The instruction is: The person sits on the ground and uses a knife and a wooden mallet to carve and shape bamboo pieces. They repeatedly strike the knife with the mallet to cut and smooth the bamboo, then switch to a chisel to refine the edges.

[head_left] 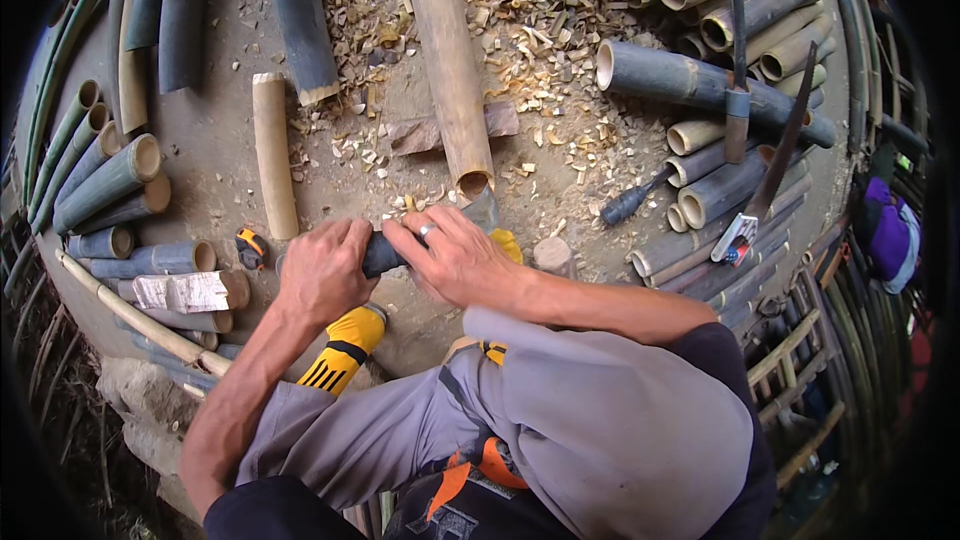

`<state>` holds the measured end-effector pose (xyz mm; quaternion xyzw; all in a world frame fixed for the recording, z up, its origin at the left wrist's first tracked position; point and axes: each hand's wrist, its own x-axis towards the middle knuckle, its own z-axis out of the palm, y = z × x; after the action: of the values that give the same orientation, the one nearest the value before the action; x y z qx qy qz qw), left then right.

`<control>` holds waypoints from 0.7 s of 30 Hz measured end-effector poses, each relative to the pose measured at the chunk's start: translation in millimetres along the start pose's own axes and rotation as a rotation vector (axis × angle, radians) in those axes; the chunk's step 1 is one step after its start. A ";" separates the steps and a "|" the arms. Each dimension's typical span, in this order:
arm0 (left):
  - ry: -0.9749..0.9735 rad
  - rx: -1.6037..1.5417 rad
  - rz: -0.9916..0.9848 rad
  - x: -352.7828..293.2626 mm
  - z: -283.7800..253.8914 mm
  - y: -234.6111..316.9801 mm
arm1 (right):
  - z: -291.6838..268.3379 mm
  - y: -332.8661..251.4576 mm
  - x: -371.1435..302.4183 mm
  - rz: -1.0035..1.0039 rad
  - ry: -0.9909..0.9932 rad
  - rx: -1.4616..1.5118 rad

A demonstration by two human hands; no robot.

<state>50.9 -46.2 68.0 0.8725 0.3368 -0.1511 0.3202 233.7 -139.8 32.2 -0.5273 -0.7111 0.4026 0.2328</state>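
My left hand (pixel 328 265) is closed around the rear of a dark, thick handle (pixel 382 254). Farther forward on the same tool, my right hand (pixel 455 258), with a ring on one finger, is closed too. A flat metal blade (pixel 484 210) sticks out beyond the right hand, so the tool looks like a knife with a wrapped handle. The blade's tip lies close to the near, hollow end of a pale bamboo pole (pixel 455 70); whether they touch I cannot tell. That pole rests across a reddish stone block (pixel 415 135).
Cut bamboo pieces (pixel 108 180) lie at left, more (pixel 720 185) at right. A sickle-like blade (pixel 737 70), a saw (pixel 785 145) and a dark-handled tool (pixel 625 205) lie among the right ones. A tape measure (pixel 251 248) sits left of my hands. Shavings (pixel 540 20) cover the far ground.
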 end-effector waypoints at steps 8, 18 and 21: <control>-0.194 0.147 0.261 70.1 -30.4 -48.6 | 26.7 14.8 33.5 0.210 0.142 0.280; -0.032 -0.743 -0.760 -38.7 109.8 82.2 | 11.9 52.1 1.7 -0.270 -0.679 0.017; 0.187 -0.909 -0.892 -39.8 144.6 131.1 | 13.8 47.9 -9.3 -0.347 -0.801 -0.043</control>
<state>104.7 -235.7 38.7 0.4353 0.7242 -0.0352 0.5336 253.3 -147.2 -14.0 -0.2069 -0.8314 0.5156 -0.0083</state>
